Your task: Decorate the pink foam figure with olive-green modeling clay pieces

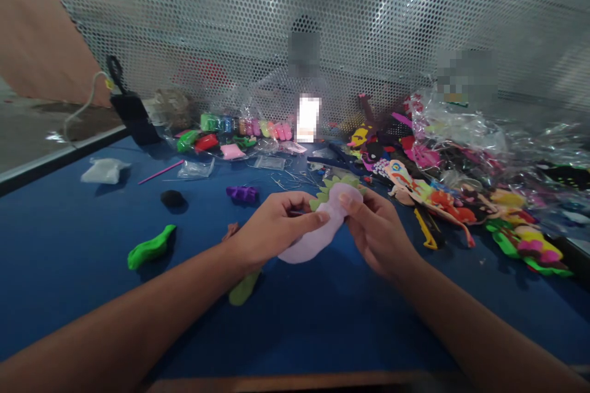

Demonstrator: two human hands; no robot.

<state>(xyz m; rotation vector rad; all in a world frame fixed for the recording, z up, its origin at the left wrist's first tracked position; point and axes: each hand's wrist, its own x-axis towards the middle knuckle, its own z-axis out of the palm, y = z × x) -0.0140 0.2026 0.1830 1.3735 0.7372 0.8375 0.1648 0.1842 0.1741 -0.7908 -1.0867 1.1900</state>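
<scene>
Between my two hands is a pale lilac, flat, rounded cutout (313,242), held above the table and tilted. A light green scalloped strip (338,183) runs along its far upper edge. My left hand (283,221) pinches the cutout at its left side, thumb on top. At the upper right, my right hand (375,224) grips it with the thumb pressed on its face. The fingers beneath are partly hidden. Below my left wrist a flat olive-green piece (244,288) lies on the table, and a small brown piece (230,231) shows behind that wrist.
On the blue table (295,331) lie green clay (152,249), a dark lump (172,198), purple clay (242,193), a white packet (104,171) and a pink stick (160,172). A yellow cutter (426,230) lies right, beside piled colourful figures (442,199). A person stands behind perforated metal mesh (207,24).
</scene>
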